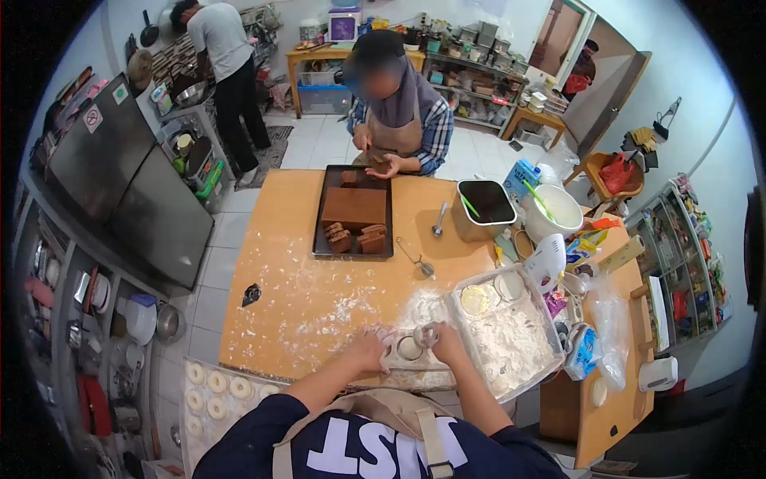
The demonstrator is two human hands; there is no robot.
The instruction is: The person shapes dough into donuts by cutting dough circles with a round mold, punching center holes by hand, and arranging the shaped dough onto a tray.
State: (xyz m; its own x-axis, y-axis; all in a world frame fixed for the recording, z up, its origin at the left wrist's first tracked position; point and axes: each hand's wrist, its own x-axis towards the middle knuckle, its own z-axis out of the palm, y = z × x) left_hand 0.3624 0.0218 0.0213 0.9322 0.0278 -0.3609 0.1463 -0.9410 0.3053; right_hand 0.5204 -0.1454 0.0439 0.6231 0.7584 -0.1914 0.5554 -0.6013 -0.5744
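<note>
A pale, floured piece of dough [423, 362] lies at the near edge of the table, with a round outline [410, 347] in it. My left hand [369, 350] rests at the dough's left side, its fingers stretched against it and partly hard to see. Over the right part of the dough, my right hand [448, 342] has its fingers closed round a small, clear-looking round cutter [429, 335]. Just right of that hand stands a plastic tray of flour [511, 351], with a yellowish round [475, 300] and a pale round [509, 286] at its far end.
Ring-shaped doughs sit on a tray [188, 415] at lower left. Across the wooden table [287, 231], a person [403, 112] handles brown cake by a black tray [317, 207]. A small strainer [425, 270], tub [483, 209], bucket [554, 209] and hand mixer [547, 259] stand right.
</note>
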